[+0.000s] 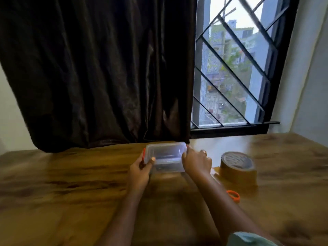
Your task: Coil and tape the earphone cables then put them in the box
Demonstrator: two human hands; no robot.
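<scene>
A clear plastic box (166,156) with a lid and a red clip on its left end sits on the wooden table near the far edge. My left hand (140,172) grips its left end, thumb on the lid. My right hand (196,163) holds the right end. Something dark shows faintly inside the box; the blur hides what it is. A roll of brown tape (237,167) stands to the right of my right hand. No loose earphone cable is visible on the table.
An orange scissors handle (234,195) pokes out from behind my right forearm. A dark curtain (99,73) hangs just behind the box, and a barred window (232,68) is at the back right. The table (62,192) extends left and toward me.
</scene>
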